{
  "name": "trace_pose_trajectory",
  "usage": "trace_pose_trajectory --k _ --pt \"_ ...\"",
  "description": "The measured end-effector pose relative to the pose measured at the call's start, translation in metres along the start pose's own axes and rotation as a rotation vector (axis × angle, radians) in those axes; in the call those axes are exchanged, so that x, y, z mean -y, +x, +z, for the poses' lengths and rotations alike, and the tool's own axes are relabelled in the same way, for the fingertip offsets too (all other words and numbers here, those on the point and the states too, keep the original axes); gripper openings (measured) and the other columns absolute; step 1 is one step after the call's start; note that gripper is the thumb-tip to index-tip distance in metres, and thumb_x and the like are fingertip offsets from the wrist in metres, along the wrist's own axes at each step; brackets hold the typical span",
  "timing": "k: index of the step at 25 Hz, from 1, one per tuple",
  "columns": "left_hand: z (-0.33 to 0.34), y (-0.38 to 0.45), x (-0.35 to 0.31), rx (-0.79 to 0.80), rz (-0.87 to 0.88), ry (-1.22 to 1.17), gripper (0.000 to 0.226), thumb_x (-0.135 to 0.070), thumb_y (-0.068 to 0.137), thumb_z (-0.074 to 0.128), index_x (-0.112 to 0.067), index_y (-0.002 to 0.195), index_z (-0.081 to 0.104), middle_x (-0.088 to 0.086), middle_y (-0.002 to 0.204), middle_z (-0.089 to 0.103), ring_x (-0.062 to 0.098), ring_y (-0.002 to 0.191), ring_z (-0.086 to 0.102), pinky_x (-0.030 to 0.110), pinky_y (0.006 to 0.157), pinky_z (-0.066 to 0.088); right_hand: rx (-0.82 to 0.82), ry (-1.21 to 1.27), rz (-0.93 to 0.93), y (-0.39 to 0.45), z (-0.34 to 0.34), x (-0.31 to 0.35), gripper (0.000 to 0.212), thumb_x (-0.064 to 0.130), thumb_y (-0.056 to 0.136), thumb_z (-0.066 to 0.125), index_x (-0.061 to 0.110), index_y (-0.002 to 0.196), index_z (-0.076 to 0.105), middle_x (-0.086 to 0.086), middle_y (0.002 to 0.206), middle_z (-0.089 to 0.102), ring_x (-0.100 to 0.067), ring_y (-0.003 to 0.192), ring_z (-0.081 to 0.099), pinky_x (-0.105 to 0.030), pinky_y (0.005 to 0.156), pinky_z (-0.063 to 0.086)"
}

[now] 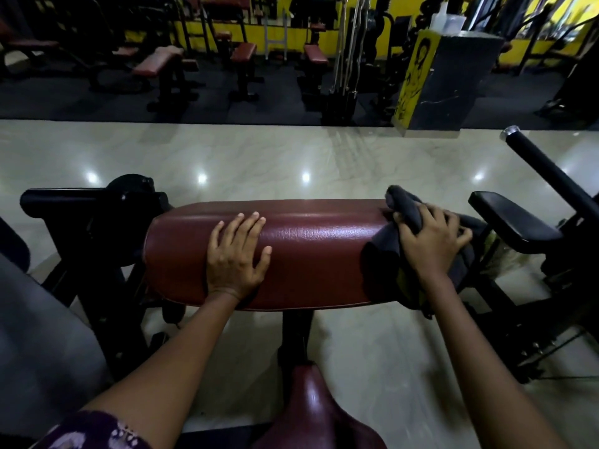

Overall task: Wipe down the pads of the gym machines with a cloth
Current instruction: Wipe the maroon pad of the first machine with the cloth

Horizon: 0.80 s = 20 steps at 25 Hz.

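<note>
A wide maroon pad (pixel 317 254) of a gym machine lies across the middle of the view. My left hand (pixel 236 254) rests flat on its left half, fingers straight and spread. My right hand (pixel 431 238) grips a dark grey cloth (pixel 382 254) bunched over the pad's right end; part of the cloth hangs down the near side. A maroon seat (pixel 314 413) sits below the pad, close to me.
Black machine frame (pixel 97 218) at the left, a black arm pad (pixel 515 218) and a black bar (pixel 551 170) at the right. Glossy tiled floor (pixel 259 157) lies beyond. Several maroon benches (pixel 158 61) and a black-and-yellow pillar (pixel 444 82) stand on the dark mat behind.
</note>
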<state>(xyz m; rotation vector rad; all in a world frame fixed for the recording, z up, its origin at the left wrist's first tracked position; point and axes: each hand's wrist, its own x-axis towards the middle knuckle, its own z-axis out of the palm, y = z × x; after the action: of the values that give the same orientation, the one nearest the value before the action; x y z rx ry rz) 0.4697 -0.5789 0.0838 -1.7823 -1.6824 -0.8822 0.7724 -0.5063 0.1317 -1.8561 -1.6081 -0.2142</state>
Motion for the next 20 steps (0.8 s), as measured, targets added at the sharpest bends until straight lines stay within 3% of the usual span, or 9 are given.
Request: trace_pose_trajectory --k 3,6,9,12,15,20 --pt "0.000 0.001 0.000 -0.002 0.000 -0.008 0.048 -0.037 0.088 0.042 -0.012 0.126 0.058 0.004 0.131 0.058 0.023 0.123 0.047 0.044 0.105 0.031 0.214 -0.122 -0.106 0.010 -0.002 0.042 0.042 0.051 0.087 0.047 0.023 0.116 0.061 -0.005 0.120 0.061 -0.032 0.117 0.043 -0.057 0.102 0.022" --pt "0.000 0.000 0.001 -0.003 0.001 0.000 0.048 -0.036 0.089 0.042 -0.011 0.126 0.058 0.005 0.131 0.059 0.023 0.123 0.047 0.045 0.105 0.031 0.311 -0.136 -0.244 -0.001 0.009 0.097 0.041 0.052 0.088 0.044 0.026 0.117 0.058 -0.003 0.121 0.060 -0.030 0.118 0.044 -0.058 0.103 0.020" --pt "0.002 -0.002 0.003 -0.005 0.012 0.010 0.048 -0.037 0.090 0.041 -0.012 0.127 0.057 0.005 0.132 0.058 0.024 0.123 0.049 0.045 0.105 0.032 0.264 -0.054 -0.418 -0.024 0.017 0.120 0.045 0.055 0.087 0.042 0.027 0.118 0.059 0.000 0.115 0.063 -0.029 0.110 0.049 -0.056 0.098 0.027" --pt "0.002 -0.001 0.004 -0.016 0.015 0.018 0.048 -0.037 0.089 0.041 -0.012 0.127 0.057 0.005 0.131 0.058 0.024 0.123 0.049 0.045 0.105 0.031 0.165 -0.006 -0.564 -0.020 0.012 0.080 0.052 0.058 0.084 0.038 0.025 0.116 0.062 0.002 0.108 0.066 -0.028 0.101 0.056 -0.051 0.087 0.035" --pt "0.003 -0.001 0.003 -0.022 0.017 0.023 0.048 -0.037 0.090 0.040 -0.012 0.127 0.057 0.005 0.132 0.058 0.024 0.123 0.049 0.044 0.105 0.031 0.026 -0.022 -0.437 0.000 0.007 0.011 0.050 0.056 0.082 0.042 0.023 0.111 0.064 -0.001 0.107 0.067 -0.028 0.099 0.056 -0.047 0.085 0.035" --pt "0.004 -0.001 0.003 -0.034 0.023 0.030 0.048 -0.037 0.090 0.040 -0.012 0.127 0.056 0.005 0.131 0.058 0.025 0.122 0.050 0.044 0.105 0.030 -0.168 0.141 0.121 -0.020 0.016 -0.050 0.059 0.057 0.086 0.044 0.016 0.126 0.057 -0.012 0.133 0.053 -0.035 0.123 0.045 -0.054 0.098 0.030"
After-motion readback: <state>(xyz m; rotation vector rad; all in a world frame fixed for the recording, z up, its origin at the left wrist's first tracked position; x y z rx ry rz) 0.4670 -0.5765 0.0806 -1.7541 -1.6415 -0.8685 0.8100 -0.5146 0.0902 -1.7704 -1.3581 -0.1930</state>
